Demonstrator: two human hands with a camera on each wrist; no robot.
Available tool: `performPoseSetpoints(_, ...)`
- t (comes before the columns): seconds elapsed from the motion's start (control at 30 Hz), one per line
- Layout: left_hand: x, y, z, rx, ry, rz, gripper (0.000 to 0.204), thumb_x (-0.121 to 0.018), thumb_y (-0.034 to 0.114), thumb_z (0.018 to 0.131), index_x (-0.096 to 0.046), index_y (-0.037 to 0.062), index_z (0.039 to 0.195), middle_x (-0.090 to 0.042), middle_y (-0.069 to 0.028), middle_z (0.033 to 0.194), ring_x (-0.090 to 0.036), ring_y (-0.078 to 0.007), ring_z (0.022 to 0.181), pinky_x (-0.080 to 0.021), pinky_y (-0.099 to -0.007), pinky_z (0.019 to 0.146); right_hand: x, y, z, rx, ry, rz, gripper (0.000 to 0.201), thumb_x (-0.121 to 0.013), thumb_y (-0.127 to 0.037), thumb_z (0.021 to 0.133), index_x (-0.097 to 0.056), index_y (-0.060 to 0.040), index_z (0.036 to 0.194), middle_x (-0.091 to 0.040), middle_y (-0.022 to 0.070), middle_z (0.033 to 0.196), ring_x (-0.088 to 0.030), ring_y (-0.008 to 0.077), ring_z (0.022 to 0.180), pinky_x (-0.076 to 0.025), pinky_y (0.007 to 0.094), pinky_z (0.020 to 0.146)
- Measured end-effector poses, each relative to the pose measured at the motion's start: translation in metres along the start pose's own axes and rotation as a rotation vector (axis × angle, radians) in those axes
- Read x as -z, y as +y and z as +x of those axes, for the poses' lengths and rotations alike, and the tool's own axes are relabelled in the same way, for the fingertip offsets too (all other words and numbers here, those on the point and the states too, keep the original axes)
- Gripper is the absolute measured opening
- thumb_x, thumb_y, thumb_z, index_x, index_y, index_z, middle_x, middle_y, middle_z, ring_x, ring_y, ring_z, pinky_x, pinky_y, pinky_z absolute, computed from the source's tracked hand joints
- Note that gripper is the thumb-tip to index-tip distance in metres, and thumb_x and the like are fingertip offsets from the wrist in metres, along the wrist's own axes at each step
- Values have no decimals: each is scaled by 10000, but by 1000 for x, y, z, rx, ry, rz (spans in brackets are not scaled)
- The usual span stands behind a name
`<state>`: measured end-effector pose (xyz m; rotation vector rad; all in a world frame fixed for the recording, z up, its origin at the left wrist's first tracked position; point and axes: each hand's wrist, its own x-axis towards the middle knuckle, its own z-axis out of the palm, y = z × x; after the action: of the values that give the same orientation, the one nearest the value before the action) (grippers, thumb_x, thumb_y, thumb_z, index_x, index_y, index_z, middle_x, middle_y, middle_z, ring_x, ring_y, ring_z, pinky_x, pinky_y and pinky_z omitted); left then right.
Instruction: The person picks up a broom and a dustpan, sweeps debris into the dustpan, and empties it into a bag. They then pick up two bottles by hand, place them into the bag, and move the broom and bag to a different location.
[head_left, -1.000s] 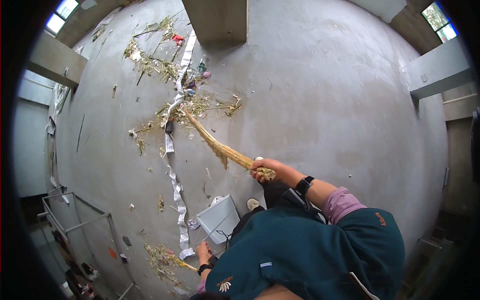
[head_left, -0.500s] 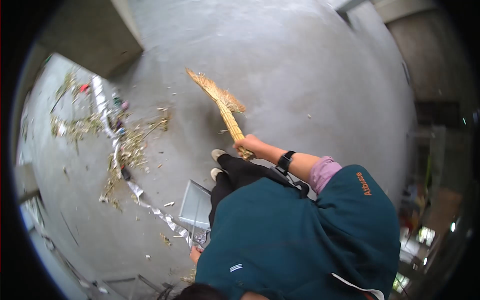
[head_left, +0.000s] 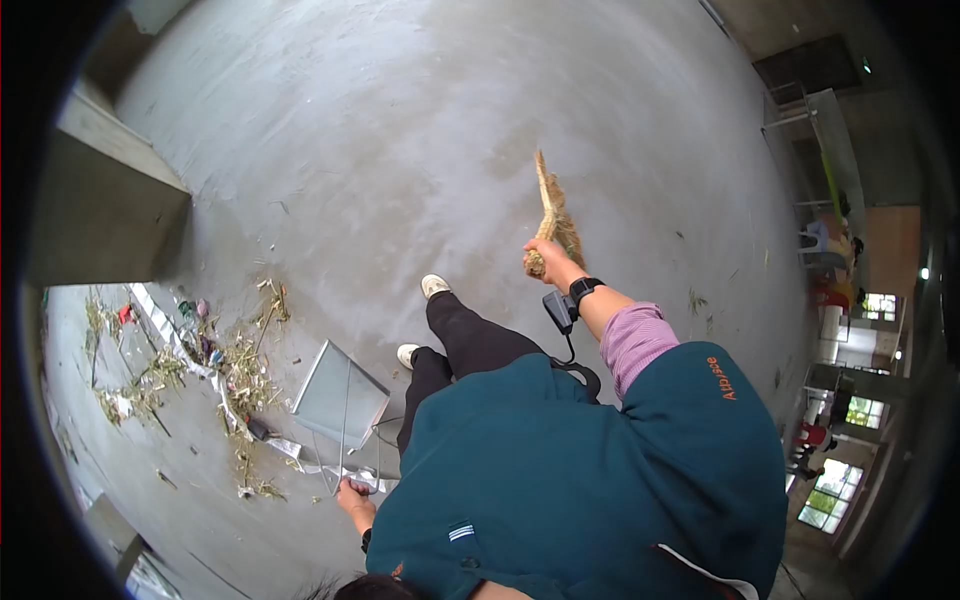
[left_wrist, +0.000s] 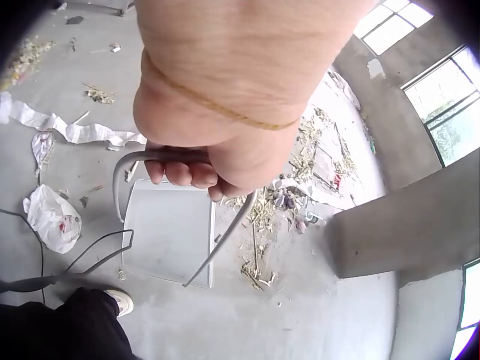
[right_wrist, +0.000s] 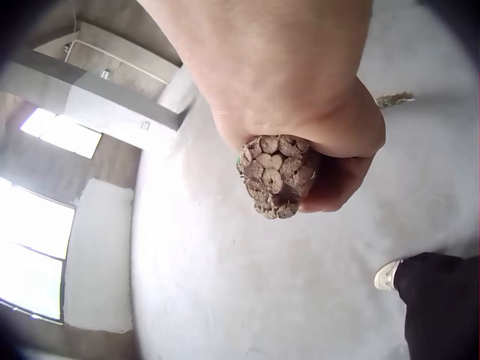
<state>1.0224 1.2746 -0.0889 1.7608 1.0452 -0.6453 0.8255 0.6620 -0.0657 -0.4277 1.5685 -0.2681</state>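
Note:
My right hand (head_left: 553, 257) grips a straw broom (head_left: 568, 232) by the end of its handle, out in front to the right. In the right wrist view the cut stalk ends (right_wrist: 272, 178) of the handle show below the palm, with a bit of the straw head (right_wrist: 394, 99) behind the hand. At lower left, the fingers of my left hand (head_left: 355, 503) are curled round the bent grey handle (left_wrist: 238, 219) of a dustpan. Its flat grey pan (left_wrist: 169, 236) hangs below that hand, over the floor beside my feet.
Straw and litter (head_left: 250, 375) lie on the floor to the left, along a crumpled silvery strip (head_left: 160, 320). A concrete pillar (head_left: 110, 210) stands at far left. A white plastic bag (left_wrist: 52, 219) lies near the pan. Furniture and windows (head_left: 830, 495) line the right side.
The head view has turned right, so the litter now sits further left. The broom has moved away from the litter and swung right. The dustpan has come along in the left hand.

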Motion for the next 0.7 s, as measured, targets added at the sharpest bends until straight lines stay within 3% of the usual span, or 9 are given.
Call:
performPoseSetpoints(0.1,-5,17,-11,-147,56,235,91,-512,121,740,-458,69,689,-344,16,508,-309,-89,383,-272,-248,346,43,-22,13,40,75,2,195,-566,-71,714,-399,-73,815,-494,52,564,-516,173,446,-451,308,394)
performPoseSetpoints(0.23,-13,29,-39,-141,220,202,93,-517,111,729,-456,67,674,-344,11,501,-311,-94,366,-262,-256,327,83,-55,45,82,167,81,167,-573,-74,703,-422,-78,776,-504,53,557,-514,178,443,-448,311,399)
performPoseSetpoints(0.37,3,20,-48,-262,88,381,96,-515,107,727,-453,60,670,-349,5,502,-311,-100,362,-265,-259,323,119,-99,76,70,205,130,166,-584,-92,699,-443,-80,786,-522,54,574,-516,182,447,-451,313,405)
performPoseSetpoints(0.43,0,14,-48,-93,247,295,81,-514,112,726,-481,45,695,-369,-6,508,-330,-110,363,-273,-259,322,138,-119,101,49,224,129,169,-591,-101,700,-446,-78,784,-527,58,576,-513,183,439,-452,317,404)
performPoseSetpoints(0.57,-3,7,-59,-93,304,362,96,-516,124,727,-517,28,726,-392,-15,517,-353,-119,371,-293,-267,329,164,-150,125,22,234,78,171,-596,-102,705,-444,-72,779,-526,63,569,-505,181,423,-451,316,396)
performPoseSetpoints(0.63,-32,25,-108,14,337,378,117,-523,129,723,-538,14,738,-407,-23,524,-367,-124,378,-312,-276,339,171,-160,139,0,217,70,178,-593,-94,706,-431,-68,776,-513,63,559,-504,180,424,-449,310,395)
performPoseSetpoints(0.7,-35,17,-122,39,357,352,142,-525,150,734,-535,9,721,-409,-26,526,-369,-132,381,-319,-285,349,170,-160,146,-10,182,9,189,-590,-92,708,-418,-67,783,-501,64,555,-500,179,423,-444,309,389)
